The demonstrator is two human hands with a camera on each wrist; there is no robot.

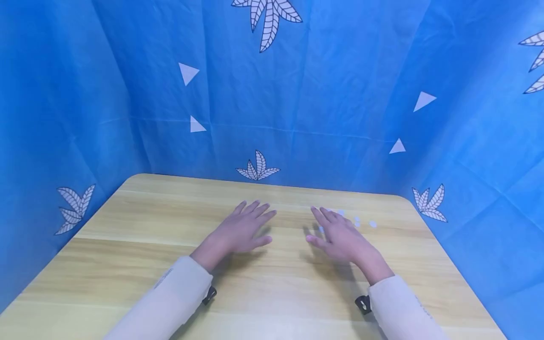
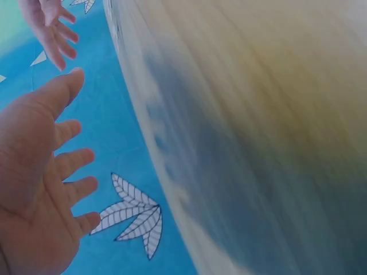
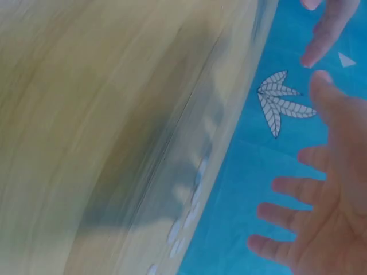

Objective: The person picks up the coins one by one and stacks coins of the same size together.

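Fingers spread and grasping nothing, we see the left hand [image 1: 240, 231] and the right hand [image 1: 341, 239] raised above the wooden table [image 1: 272, 293]. Small pale discs [image 1: 372, 224] lie on it near the right hand; beyond hangs a blue curtain [image 1: 323, 94].

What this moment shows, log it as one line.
left hand: open, empty, over table | right hand: open, empty, over table | pale discs: on table near right hand
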